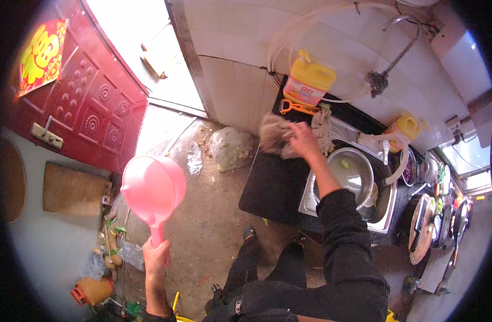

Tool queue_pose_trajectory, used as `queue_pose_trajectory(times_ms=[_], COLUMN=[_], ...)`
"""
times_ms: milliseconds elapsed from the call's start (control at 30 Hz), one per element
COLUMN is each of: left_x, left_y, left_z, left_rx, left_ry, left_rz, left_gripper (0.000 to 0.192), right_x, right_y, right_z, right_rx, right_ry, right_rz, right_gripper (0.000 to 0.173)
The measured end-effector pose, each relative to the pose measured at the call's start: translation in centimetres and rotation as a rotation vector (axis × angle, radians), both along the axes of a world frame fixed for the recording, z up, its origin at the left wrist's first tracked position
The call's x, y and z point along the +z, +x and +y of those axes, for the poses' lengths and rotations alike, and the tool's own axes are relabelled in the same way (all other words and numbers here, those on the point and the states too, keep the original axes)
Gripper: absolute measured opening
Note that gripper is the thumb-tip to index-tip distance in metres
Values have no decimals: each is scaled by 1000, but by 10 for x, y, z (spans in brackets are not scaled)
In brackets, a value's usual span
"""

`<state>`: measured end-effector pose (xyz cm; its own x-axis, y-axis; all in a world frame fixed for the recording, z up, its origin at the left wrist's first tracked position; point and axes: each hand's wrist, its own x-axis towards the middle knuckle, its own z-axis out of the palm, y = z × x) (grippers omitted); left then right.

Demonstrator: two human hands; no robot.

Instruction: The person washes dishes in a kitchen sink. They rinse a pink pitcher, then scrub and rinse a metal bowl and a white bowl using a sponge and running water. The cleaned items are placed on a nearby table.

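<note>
A pink plastic water dipper (154, 189) is held out over the floor by its handle in my left hand (155, 257). My right hand (304, 141) grips a blurred greyish-brown cloth (275, 135) at the far left of the black countertop (276, 181). A second wrinkled cloth (321, 126) lies just right of that hand. Below my right forearm, a metal basin (352, 161) with liquid and a small green piece in it stands in the steel sink (384, 215). An orange-handled peeler (298, 107) rests beyond the cloth, beside a yellow detergent jug (309, 78).
A tied plastic bag (231, 149) sits on the floor by the counter. The red door (97, 92) stands open at left. A white flexible hose (402, 159) curves over the sink. A round cutting board with a cleaver (421, 229) lies farther right. Another yellow jug (406, 126) stands behind the sink.
</note>
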<state>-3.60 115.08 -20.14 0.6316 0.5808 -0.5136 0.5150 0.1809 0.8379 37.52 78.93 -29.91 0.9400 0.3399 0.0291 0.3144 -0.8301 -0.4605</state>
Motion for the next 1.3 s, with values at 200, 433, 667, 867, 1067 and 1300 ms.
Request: queue_pose_trajectory(times_ms=[200,433,667,867,1067,1300], left_x=[-10,-9,-2,-4,-21,-30], left_y=[-9,50,102,136,166,197], left_z=[-6,-39,-92,-137,-172,-202], left_rx=[24,-141,-338,-433,-408,-395], left_ry=[10,-138,-177,-178,-191,-135], left_rz=[70,-3,92,136,174,246], left_gripper=[13,15,15,14,15,15], right_x=[-45,-61,6,5,8,-29], right_y=[-66,-232,-201,-58,83,139], right_z=[68,38,-72,-151,-140,-138], right_rx=[-32,402,259,-412,-299,-216], right_ry=[-277,-66,194,300,-222,-451], right_rz=[-99,-290,42,-377,-314,34], right_gripper=[54,52,37,43,45,40])
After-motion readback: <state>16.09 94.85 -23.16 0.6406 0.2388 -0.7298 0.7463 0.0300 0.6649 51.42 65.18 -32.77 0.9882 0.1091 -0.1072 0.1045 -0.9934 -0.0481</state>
